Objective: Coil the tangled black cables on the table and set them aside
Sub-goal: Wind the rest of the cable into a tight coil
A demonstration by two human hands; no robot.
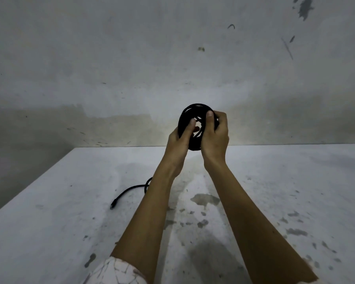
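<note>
While one cable has been gathered into a ring, the work is judged incomplete. Findings run from left to right.

Left portion: a loose black cable (129,191) lies on the white table (49,232), its plug end pointing toward the near left edge. Its far end runs behind the left forearm and cannot be traced further; whether it joins the held bundle or is a separate cable cannot be told. It is not coiled and not set aside.

Centre: the left hand (177,142) is raised above the table, its fingers curled about the left side of the black coil (193,108), the thumb reaching into the ring's opening. The coil is held upright, clear of the table surface, in front of the stained wall (131,58). Several turns are wound fairly evenly round the rim; a few strands cross the opening untidily, suggesting that the last length has yet to be tucked in or wrapped.

Right portion: the right hand (215,138) grips the right side of the same coil, thumb pressed over the front of the turns and fingers closed behind them. No second finished coil is visible on the table to the right.

Assessment: the winding of one cable appears nearly done. Securing that coil, laying it aside, and dealing with the trailing cable at left all appear to remain outstanding.
</note>
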